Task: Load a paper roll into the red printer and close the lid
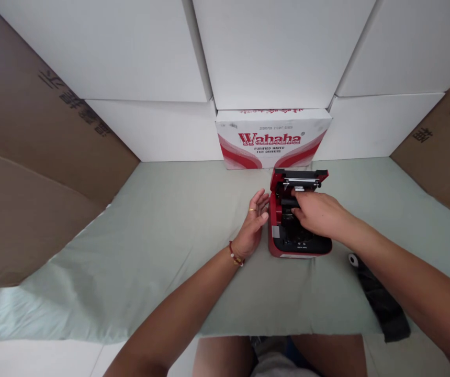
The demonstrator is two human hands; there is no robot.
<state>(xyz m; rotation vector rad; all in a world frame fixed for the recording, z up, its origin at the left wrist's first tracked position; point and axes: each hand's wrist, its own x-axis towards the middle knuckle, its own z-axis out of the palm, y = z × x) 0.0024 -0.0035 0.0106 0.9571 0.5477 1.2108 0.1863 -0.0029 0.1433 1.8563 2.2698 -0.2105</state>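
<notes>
A red and black label printer [276, 246] stands on the cloth with its lid [301, 175] raised. My right hand [319, 212] reaches into the compartment from the right. Its thumb and forefinger bend around a dark part inside, and the other fingers are hidden, so what they grip cannot be made out. My left hand [253, 225] is beside the printer's left wall, fingers curved but apart, holding nothing. Whether its fingertips touch the wall is hard to tell. Right of the printer, partly under my right forearm, lies a roll of black ribbon [380, 298] with a white core end.
A white and red Wahaha carton [274, 141] stands right behind the printer, against stacked white boxes [280, 52]. Brown cardboard walls [44, 209] flank the left and right sides. A pale green cloth [170, 220] covers the table, whose front edge is near my lap.
</notes>
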